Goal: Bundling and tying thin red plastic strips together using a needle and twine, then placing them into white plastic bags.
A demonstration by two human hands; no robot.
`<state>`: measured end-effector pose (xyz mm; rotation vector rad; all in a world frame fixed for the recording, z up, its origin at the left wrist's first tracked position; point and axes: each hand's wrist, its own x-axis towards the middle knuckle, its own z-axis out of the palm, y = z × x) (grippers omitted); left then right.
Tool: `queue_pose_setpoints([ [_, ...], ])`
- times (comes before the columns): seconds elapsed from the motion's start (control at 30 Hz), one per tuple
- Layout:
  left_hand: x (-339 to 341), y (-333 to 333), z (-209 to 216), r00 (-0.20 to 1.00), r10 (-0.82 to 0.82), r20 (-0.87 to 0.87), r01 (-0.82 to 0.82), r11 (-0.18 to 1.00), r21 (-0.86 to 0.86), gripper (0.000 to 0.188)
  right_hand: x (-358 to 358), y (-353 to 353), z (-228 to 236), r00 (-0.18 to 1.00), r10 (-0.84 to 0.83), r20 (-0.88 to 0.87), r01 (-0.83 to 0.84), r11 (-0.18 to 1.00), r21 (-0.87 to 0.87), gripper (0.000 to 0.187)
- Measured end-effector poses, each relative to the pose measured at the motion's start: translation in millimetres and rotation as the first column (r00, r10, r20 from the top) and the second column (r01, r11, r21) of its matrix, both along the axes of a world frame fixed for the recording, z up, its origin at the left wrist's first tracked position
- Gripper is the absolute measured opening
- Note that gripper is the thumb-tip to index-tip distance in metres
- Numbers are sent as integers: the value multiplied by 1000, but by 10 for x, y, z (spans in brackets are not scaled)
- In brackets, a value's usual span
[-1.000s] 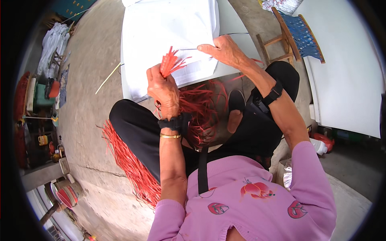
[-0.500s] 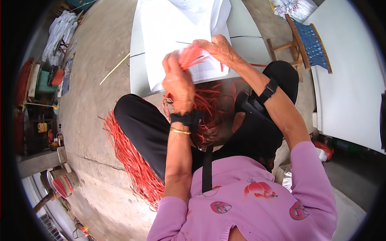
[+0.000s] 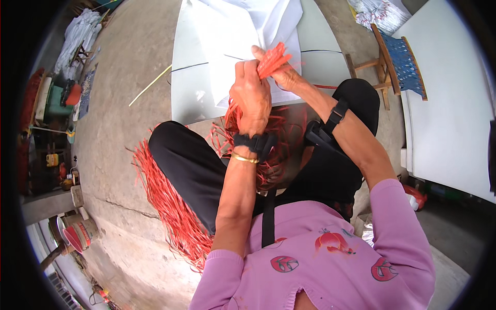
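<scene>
My left hand (image 3: pixel 251 93) is closed around a bundle of red plastic strips (image 3: pixel 274 61), whose gathered ends stick out past the fingers toward the upper right. Long red strands (image 3: pixel 232 116) hang down below that hand, in front of my knees. Behind the gathered ends is my right hand (image 3: pixel 287 76), apparently gripping them; the bundle hides most of its fingers, and one fingertip shows beyond it. Both hands are over a white sheet or sack (image 3: pixel 227 31) spread on a pale tabletop (image 3: pixel 191 95).
A heap of red strips (image 3: pixel 173 217) lies on the concrete floor beside my left leg. At the right are a wooden stool with a blue woven seat (image 3: pixel 405 62) and a large white panel (image 3: pixel 449 98). A thin pale strip (image 3: pixel 150 85) lies on the floor at the left.
Both hands have shifted slightly to the right. The bundle's ends now point to the upper right over my right hand, which earlier pinched at their right side.
</scene>
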<state>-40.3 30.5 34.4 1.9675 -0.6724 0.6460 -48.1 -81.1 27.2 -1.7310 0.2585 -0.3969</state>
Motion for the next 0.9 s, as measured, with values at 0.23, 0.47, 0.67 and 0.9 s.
queue_pose_setpoints([
  [0.23, 278, 638, -143, 953, 284, -104, -266, 951, 158, 21, 48, -79, 111, 999, 37, -16, -40, 924, -381, 65],
  [0.47, 181, 353, 1, 972, 217, 87, -223, 973, 63, 14, 92, -43, 129, 978, 32, -208, -181, 637, -749, 58],
  [0.67, 46, 78, 38, 993, 97, 67, -90, 991, -101, 24, 115, -49, 107, 954, 220, 203, -228, 973, 18, 53],
  [0.9, 262, 309, -248, 952, 208, -226, -206, 978, 33, 10, 74, -84, 193, 999, -33, -39, 11, 882, -472, 63],
])
